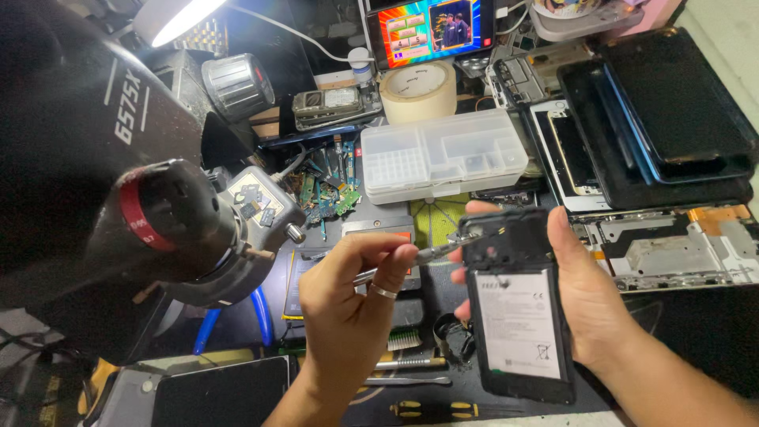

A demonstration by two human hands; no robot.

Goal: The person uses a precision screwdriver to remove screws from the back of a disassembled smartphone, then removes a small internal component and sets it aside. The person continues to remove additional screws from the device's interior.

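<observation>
My right hand (589, 296) holds an opened black phone (514, 316) upright, back side facing me, its white-labelled battery exposed. Fingers wrap the phone's left edge and the thumb rests on its right edge. My left hand (348, 296), with a ring on one finger, pinches a thin metal tool (431, 253). The tool's tip touches the upper left corner of the phone, near the camera area.
A large black microscope head (158, 229) looms at left. Behind the hands lie a clear plastic parts box (443, 154), a roll of tape (419, 91), circuit boards (324, 194), stacked phones and screens (664, 119), and a metal phone frame (680, 249). Brushes and tools (407, 360) lie on the mat below.
</observation>
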